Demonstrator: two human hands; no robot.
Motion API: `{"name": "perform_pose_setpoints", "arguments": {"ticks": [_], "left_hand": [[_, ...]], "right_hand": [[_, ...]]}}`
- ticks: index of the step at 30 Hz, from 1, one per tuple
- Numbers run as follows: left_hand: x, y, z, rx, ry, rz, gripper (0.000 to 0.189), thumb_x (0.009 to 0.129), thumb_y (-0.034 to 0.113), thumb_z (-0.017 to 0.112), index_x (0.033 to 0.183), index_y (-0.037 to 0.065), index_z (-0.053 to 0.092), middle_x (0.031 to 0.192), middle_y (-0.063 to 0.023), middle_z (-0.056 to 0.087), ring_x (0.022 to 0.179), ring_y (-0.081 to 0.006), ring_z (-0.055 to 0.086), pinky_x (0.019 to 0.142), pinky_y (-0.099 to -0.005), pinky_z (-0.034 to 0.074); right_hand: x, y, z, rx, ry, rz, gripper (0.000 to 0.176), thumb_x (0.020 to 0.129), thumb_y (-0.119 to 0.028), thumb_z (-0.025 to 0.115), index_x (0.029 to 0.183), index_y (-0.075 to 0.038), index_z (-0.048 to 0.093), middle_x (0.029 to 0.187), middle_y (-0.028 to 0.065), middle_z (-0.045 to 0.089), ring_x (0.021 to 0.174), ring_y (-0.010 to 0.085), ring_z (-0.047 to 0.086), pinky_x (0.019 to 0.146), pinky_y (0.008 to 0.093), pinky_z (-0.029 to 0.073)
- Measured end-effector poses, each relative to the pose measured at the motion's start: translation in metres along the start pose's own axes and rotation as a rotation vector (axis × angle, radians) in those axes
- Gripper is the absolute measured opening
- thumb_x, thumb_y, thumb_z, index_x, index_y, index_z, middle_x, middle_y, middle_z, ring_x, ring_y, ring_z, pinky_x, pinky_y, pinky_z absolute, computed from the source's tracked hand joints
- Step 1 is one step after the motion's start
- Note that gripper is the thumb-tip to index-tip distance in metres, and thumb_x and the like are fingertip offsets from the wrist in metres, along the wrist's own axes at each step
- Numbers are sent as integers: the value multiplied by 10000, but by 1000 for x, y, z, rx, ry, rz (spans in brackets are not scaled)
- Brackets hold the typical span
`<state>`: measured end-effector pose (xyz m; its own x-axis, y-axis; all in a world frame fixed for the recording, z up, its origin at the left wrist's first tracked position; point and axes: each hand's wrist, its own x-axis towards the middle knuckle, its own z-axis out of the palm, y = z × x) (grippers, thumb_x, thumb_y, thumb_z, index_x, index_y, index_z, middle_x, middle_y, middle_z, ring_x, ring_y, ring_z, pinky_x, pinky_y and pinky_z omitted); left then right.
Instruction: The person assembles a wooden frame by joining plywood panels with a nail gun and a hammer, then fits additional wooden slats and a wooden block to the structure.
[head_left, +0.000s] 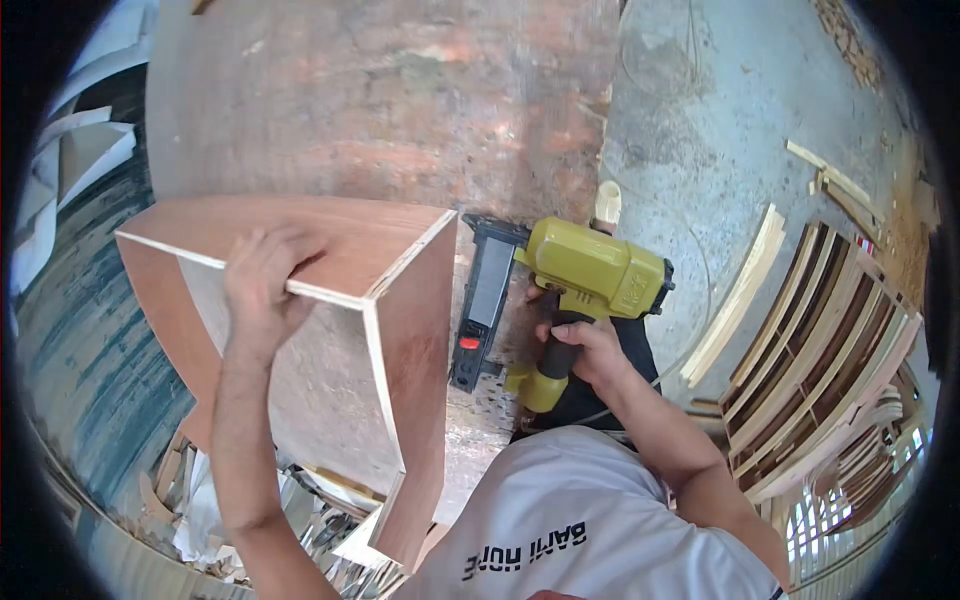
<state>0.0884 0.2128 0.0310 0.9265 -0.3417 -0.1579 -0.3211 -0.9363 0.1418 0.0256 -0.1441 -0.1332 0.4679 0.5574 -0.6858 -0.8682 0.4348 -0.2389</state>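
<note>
Left hand gripping plywood frame at edge; right hand wrapped around nail gun.

Angular plywood frame, reddish-brown panels, pale edges, open face toward the viewer, at nine o'clock, yellow-green nail gun just beside it at three o'clock, black grip, dark magazine with a red tab, capped end pointing to four o'clock.

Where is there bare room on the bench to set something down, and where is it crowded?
The widest bare patch is the bench top beyond the wooden frame, bordered on the right by the floor. Between frame and nail gun only a narrow gap shows. Wood scraps crowd the lower left.
</note>
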Motion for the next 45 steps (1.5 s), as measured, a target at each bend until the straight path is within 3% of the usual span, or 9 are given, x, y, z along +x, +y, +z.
{"name": "perform_pose_setpoints", "arguments": {"ticks": [2,7,9,12,15,18,34,43,45], "left_hand": [[6,47,-22,-69,206,-99,275,718,75,726,984,40,671,1013,-160,708,920,-337,678,775,-411,513],[-18,164,-12,-808,20,-131,460,851,79,655,1280,-38,536,1303,-260,575,1303,-380,510,1119,-476,342],[-6,191,27,-686,54,-501,521,933,152,610,1387,-45,446,1322,-254,563,1293,-381,509,1093,-439,376],[-2,182,97,-745,116,-802,514,979,200,575,1399,-58,431,1257,-228,611,1214,-344,568,1062,-395,406],[14,171,110,-1020,4,-908,520,989,215,568,1402,-65,421,1263,-219,608,1212,-290,568,1061,-368,401],[9,171,119,-992,-10,-889,596,974,262,577,1403,-104,383,1333,-320,519,1269,-411,510,1068,-422,390],[8,167,127,-920,6,-961,641,952,347,609,1384,-88,423,1308,-297,539,1244,-385,529,1056,-427,399],[12,170,114,-988,12,-915,627,934,365,641,1339,-81,469,1268,-286,565,1187,-389,563,1014,-435,433],[7,171,117,-911,8,-916,616,929,357,651,1329,-79,477,1258,-281,569,1176,-385,569,998,-436,442]], "right_hand": [[-8,-5,3,71,-39,14,649,704,-75,657,1330,-20,493,1233,122,591,824,192,640,742,319,542],[-21,-3,-2,123,-52,31,644,691,-91,659,1309,-19,495,1200,116,606,778,187,632,704,316,542],[-22,-2,1,100,-54,31,636,689,-98,665,1299,-21,500,1184,112,612,770,180,627,700,312,539],[-25,5,-2,34,-45,88,624,695,-105,668,1292,-23,504,1178,108,618,763,173,622,696,313,536],[-27,0,11,54,-48,31,534,742,-54,643,1262,-20,527,1127,91,628,757,169,615,688,309,533],[-26,2,9,63,-52,30,509,761,-30,636,1259,-20,534,1115,83,630,758,162,612,682,302,533],[-20,4,13,36,-49,45,468,770,-8,619,1234,-20,561,1119,81,649,741,155,610,686,282,524],[-25,5,16,70,10,-9,353,774,-73,655,1114,5,597,981,70,637,726,160,606,684,299,523],[-24,7,9,51,-49,3,423,791,-22,636,1208,-17,565,1082,80,642,765,156,614,707,294,524]]}}
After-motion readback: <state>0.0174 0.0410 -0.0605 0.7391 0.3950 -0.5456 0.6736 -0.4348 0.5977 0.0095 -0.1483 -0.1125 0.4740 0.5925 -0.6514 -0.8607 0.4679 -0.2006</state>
